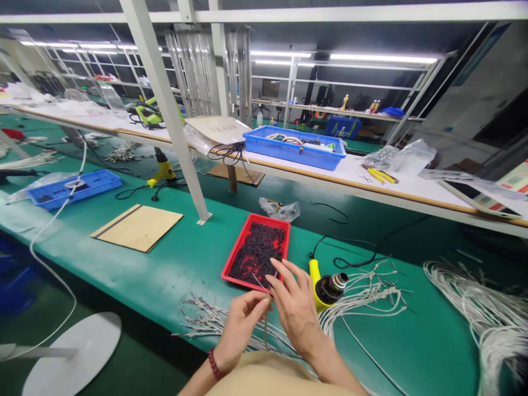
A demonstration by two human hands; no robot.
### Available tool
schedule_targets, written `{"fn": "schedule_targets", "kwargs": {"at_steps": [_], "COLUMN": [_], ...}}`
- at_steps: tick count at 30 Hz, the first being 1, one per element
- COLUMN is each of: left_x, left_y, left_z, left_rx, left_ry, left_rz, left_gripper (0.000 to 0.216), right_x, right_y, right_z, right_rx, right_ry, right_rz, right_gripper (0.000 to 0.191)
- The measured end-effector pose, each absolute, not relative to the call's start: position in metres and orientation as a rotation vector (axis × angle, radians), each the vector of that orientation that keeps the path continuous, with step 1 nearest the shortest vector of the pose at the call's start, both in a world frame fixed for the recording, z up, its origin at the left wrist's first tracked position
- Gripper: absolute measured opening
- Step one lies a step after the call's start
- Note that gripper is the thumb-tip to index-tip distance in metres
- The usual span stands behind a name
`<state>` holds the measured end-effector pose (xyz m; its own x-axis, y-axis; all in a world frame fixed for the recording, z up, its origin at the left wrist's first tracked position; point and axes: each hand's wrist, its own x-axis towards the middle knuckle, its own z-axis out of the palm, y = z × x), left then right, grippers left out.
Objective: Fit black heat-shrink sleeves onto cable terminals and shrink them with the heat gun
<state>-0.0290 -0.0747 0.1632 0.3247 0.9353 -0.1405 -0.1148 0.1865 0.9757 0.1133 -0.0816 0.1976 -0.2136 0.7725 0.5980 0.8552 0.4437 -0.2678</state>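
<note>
My left hand (242, 322), with a dark red bead bracelet on its wrist, pinches a thin grey cable (266, 329) near its end. Fine wires spread from that end over the near edge of the red tray (226, 273). Many small black pieces (258, 250), like short bits of tubing, lie in the tray. My right hand (296, 301) is beside the wires with its thumb and fingers drawn together; what sits between them is too small to make out. A bundle of grey-white cables (206, 319) with stripped ends lies under and left of my hands.
Right of the tray stands a yellow heat gun (319, 289), nozzle up, beside more white cables (371, 297). A thick cable bundle (490, 313) lies far right. Behind are a plastic bag (280, 210), a white post (165, 104) and a shelf carrying a blue bin (292, 151). Cardboard (138, 226) lies left.
</note>
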Motion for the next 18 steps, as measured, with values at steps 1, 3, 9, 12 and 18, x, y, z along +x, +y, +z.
{"fn": "schedule_targets", "kwargs": {"at_steps": [1,3,9,12,18], "left_x": [-0.029,-0.03,-0.028,-0.025,-0.021], "left_y": [-0.075,-0.076,-0.079,-0.079,-0.077], "left_z": [0.163,0.161,0.154,0.151,0.145], "left_rx": [1.117,1.113,1.038,1.017,0.975], "left_ry": [0.953,0.958,0.947,0.953,0.929], "left_rz": [0.926,0.933,0.943,0.954,1.052], "left_gripper": [0.022,0.021,0.018,0.017,0.011], "right_x": [0.113,0.114,0.114,0.112,0.108], "right_y": [-0.082,-0.086,-0.102,-0.106,-0.11], "right_z": [0.195,0.191,0.18,0.176,0.167], "right_rx": [-1.386,-1.429,-1.445,-1.441,-1.449], "right_ry": [-1.987,-1.927,-1.721,-1.616,-1.562], "right_rz": [-0.15,-0.09,0.283,0.42,0.487], "right_gripper": [0.022,0.018,0.016,0.016,0.021]}}
